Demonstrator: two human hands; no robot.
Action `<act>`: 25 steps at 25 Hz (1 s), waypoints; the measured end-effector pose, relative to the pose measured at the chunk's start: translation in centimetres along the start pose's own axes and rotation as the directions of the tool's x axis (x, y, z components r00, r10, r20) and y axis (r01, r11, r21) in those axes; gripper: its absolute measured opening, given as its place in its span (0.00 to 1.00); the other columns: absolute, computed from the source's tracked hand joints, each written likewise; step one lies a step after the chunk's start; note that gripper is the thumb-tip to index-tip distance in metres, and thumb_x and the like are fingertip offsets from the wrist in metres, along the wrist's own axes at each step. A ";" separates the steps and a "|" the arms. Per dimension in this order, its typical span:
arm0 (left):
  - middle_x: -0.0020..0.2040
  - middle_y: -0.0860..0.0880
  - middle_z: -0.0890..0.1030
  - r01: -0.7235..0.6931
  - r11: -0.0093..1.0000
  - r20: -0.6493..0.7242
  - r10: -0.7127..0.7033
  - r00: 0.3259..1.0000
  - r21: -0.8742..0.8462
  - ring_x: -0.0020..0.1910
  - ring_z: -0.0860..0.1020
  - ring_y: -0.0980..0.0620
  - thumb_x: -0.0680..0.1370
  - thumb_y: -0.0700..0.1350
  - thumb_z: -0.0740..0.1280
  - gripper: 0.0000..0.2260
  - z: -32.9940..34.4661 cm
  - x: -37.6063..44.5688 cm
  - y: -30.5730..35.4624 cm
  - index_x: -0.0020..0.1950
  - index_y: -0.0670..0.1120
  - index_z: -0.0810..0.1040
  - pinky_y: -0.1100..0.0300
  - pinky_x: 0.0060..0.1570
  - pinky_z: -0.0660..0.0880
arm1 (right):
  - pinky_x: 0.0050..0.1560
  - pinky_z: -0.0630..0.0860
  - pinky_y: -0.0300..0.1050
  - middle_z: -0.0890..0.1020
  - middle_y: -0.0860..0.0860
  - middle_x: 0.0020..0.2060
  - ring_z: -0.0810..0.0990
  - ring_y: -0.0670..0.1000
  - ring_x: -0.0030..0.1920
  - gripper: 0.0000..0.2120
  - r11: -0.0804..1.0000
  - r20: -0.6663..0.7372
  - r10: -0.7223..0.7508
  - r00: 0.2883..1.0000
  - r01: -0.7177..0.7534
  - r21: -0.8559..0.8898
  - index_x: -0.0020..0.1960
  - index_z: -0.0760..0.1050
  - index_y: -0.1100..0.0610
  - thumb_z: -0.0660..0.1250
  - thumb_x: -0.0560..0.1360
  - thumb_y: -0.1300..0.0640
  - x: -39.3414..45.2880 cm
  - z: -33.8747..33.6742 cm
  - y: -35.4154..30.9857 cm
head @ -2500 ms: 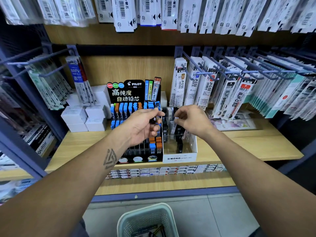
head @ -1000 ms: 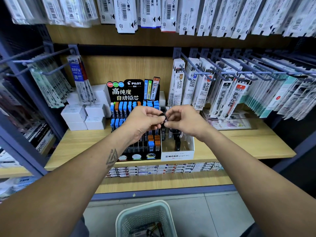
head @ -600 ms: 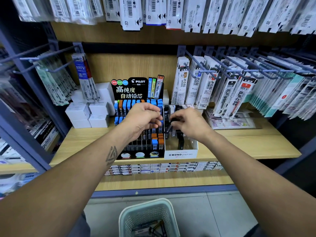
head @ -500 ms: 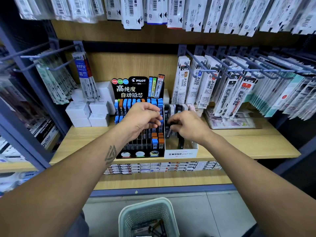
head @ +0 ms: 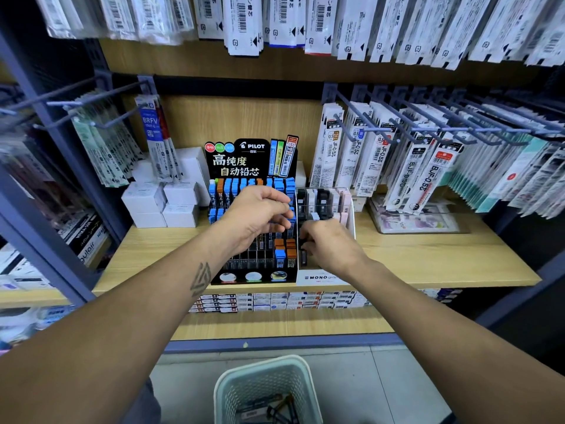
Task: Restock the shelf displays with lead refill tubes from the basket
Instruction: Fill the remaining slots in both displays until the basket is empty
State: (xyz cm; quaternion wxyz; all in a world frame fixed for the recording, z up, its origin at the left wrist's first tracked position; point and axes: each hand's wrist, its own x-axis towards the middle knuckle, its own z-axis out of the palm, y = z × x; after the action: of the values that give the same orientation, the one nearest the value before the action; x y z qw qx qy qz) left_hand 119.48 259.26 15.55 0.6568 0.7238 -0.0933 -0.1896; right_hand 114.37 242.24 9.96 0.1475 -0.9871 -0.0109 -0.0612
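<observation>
A black Pilot lead display [head: 252, 160] with blue and orange capped tubes stands on the wooden shelf [head: 428, 258]. A white and clear MONO display [head: 318, 277] holding black and pale tubes stands right beside it. My left hand [head: 255, 216] hovers over the Pilot display with fingers curled round spare lead refill tubes, which are mostly hidden. My right hand [head: 331, 247] is low in the front of the MONO display, pinching a black lead refill tube [head: 304, 256]. On the floor below stands the pale green basket [head: 260, 362] with several dark tubes [head: 269, 408] inside.
White boxes [head: 162, 203] are stacked left of the Pilot display. Pen refill packs [head: 397, 166] hang from blue metal hooks on the right and more packs [head: 101, 148] on the left. A clear tray [head: 415, 218] sits at the right. Small boxes [head: 275, 301] line the lower shelf.
My hands met above the displays and a tube passed to my right hand. The right hand has since dropped into the front of the MONO display. The left hand stayed over the Pilot display.
</observation>
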 end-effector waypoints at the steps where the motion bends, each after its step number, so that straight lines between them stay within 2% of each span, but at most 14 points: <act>1: 0.44 0.37 0.83 0.002 1.000 0.000 -0.002 1.000 -0.001 0.34 0.81 0.47 0.79 0.31 0.65 0.08 0.0 0.0 0.0 0.57 0.36 0.77 0.56 0.37 0.79 | 0.45 0.79 0.52 0.82 0.56 0.43 0.80 0.59 0.45 0.04 1.000 -0.018 0.015 1.000 -0.015 0.027 0.51 0.78 0.55 0.67 0.77 0.61 0.1 0.1 0.0; 3: 0.44 0.37 0.83 0.004 1.000 -0.001 -0.004 1.000 -0.002 0.35 0.81 0.47 0.79 0.31 0.65 0.08 0.0 0.0 0.0 0.57 0.36 0.77 0.56 0.37 0.79 | 0.46 0.80 0.52 0.83 0.56 0.44 0.81 0.59 0.46 0.03 0.998 -0.034 0.026 0.999 -0.025 0.051 0.51 0.78 0.55 0.67 0.78 0.61 0.1 0.2 -0.1; 7: 0.45 0.36 0.83 0.008 1.000 0.004 -0.008 1.000 -0.013 0.35 0.81 0.47 0.79 0.31 0.65 0.08 0.1 0.0 -0.1 0.57 0.36 0.78 0.56 0.38 0.79 | 0.44 0.79 0.51 0.82 0.55 0.44 0.81 0.60 0.46 0.03 1.000 0.052 0.008 0.999 -0.006 -0.025 0.50 0.77 0.55 0.66 0.77 0.61 -0.6 0.6 -0.5; 9: 0.45 0.36 0.83 0.006 1.000 0.007 -0.006 1.000 -0.014 0.35 0.81 0.47 0.79 0.31 0.65 0.07 0.1 0.1 -0.1 0.57 0.36 0.78 0.56 0.38 0.79 | 0.46 0.79 0.50 0.82 0.54 0.45 0.81 0.58 0.47 0.04 1.000 0.054 0.002 0.999 -0.001 -0.009 0.50 0.78 0.55 0.67 0.77 0.61 -0.6 0.0 -0.7; 12: 0.44 0.37 0.84 0.001 1.000 0.006 -0.001 1.000 -0.010 0.35 0.81 0.47 0.80 0.31 0.65 0.07 -0.1 0.3 -0.1 0.57 0.36 0.78 0.55 0.39 0.79 | 0.48 0.79 0.45 0.83 0.48 0.43 0.82 0.50 0.44 0.07 0.964 -0.070 0.070 0.995 -0.050 0.260 0.47 0.80 0.51 0.69 0.76 0.63 1.0 -2.9 0.0; 14: 0.44 0.37 0.84 0.002 1.000 0.002 -0.002 1.000 0.000 0.35 0.81 0.47 0.80 0.32 0.65 0.07 -0.1 0.4 -0.2 0.57 0.37 0.78 0.54 0.39 0.79 | 0.46 0.81 0.46 0.84 0.50 0.39 0.84 0.52 0.42 0.12 0.851 -0.195 0.214 0.957 -0.085 0.519 0.42 0.78 0.48 0.71 0.75 0.65 2.0 -5.4 1.1; 15: 0.45 0.37 0.84 0.005 1.000 0.000 -0.005 1.000 0.005 0.35 0.81 0.48 0.80 0.32 0.65 0.07 -0.1 0.4 -0.3 0.57 0.37 0.78 0.54 0.39 0.79 | 0.46 0.82 0.47 0.83 0.50 0.38 0.85 0.53 0.42 0.12 0.811 -0.259 0.285 0.923 -0.087 0.579 0.42 0.78 0.49 0.71 0.75 0.65 2.4 -6.2 1.9; 17: 0.48 0.36 0.84 0.009 1.000 -0.003 -0.009 1.000 0.010 0.35 0.81 0.48 0.80 0.32 0.65 0.07 0.1 0.4 -0.2 0.56 0.37 0.78 0.54 0.39 0.79 | 0.48 0.82 0.43 0.82 0.47 0.38 0.85 0.52 0.43 0.09 0.841 -0.364 0.317 0.876 -0.083 0.534 0.44 0.77 0.51 0.71 0.76 0.64 2.8 -6.7 2.9; 18: 0.50 0.36 0.84 0.011 1.000 -0.004 -0.011 1.000 0.009 0.35 0.81 0.47 0.80 0.32 0.65 0.07 0.2 0.4 -0.2 0.56 0.37 0.78 0.54 0.38 0.79 | 0.49 0.82 0.42 0.81 0.46 0.39 0.84 0.51 0.43 0.08 0.868 -0.380 0.296 0.876 -0.081 0.490 0.46 0.78 0.52 0.71 0.77 0.64 3.0 -6.6 3.0; 21: 0.54 0.40 0.84 0.017 1.000 0.017 -0.017 1.000 -0.006 0.35 0.81 0.47 0.80 0.33 0.66 0.07 0.7 0.5 -0.2 0.58 0.38 0.77 0.56 0.33 0.79 | 0.53 0.82 0.52 0.81 0.44 0.40 0.84 0.51 0.44 0.06 0.909 -0.392 0.219 0.894 -0.041 0.414 0.51 0.80 0.54 0.70 0.77 0.63 3.8 -5.9 3.1; 25: 0.61 0.46 0.80 0.003 0.999 0.087 -0.007 0.996 0.046 0.31 0.80 0.47 0.82 0.33 0.61 0.09 1.7 0.4 -0.1 0.60 0.39 0.75 0.59 0.24 0.73 | 0.50 0.83 0.53 0.81 0.45 0.39 0.84 0.51 0.42 0.07 0.912 -0.384 0.204 0.901 -0.032 0.408 0.49 0.80 0.53 0.69 0.76 0.64 4.2 -6.3 3.3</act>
State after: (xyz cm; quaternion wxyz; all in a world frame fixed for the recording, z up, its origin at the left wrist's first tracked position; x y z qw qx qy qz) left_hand 119.20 257.57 15.23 0.6350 0.7298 -0.1245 -0.2206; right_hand 117.95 237.28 15.55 0.3444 -0.8998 0.0700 -0.2584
